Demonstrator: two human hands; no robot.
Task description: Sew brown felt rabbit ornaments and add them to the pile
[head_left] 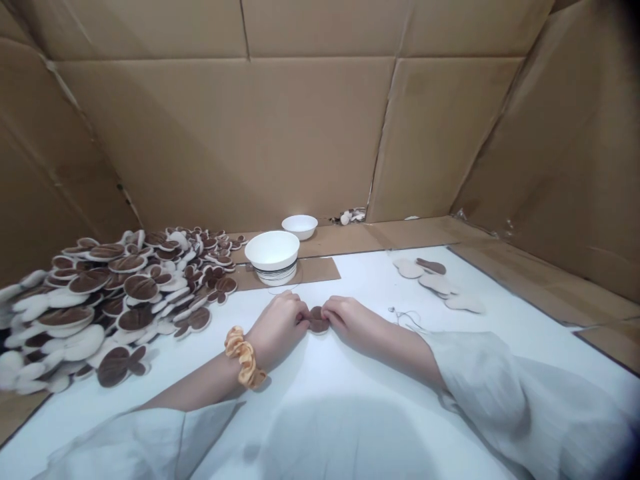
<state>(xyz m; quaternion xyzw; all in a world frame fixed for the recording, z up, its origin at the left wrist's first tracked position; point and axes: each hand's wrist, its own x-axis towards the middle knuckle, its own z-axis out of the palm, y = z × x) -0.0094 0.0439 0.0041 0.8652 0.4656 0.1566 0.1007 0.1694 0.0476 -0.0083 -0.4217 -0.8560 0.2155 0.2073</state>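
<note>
Between my hands, over the white board, is a small brown fabric piece with a rounded end. My left hand, with an orange scrunchie on its wrist, pinches its left side. Thumb and fingers of my right hand close on its right edge. Parts of the piece are hidden behind the fingers. Just beyond my left hand stands a white bowl with dark thread wound round its lower part. Some loose dark thread lies right of my right hand.
A large heap of brown-and-white bunny-shaped fabric pieces covers the left side. Several similar pieces lie at the right. A second white bowl stands at the back, near white scraps. Cardboard walls enclose the workspace.
</note>
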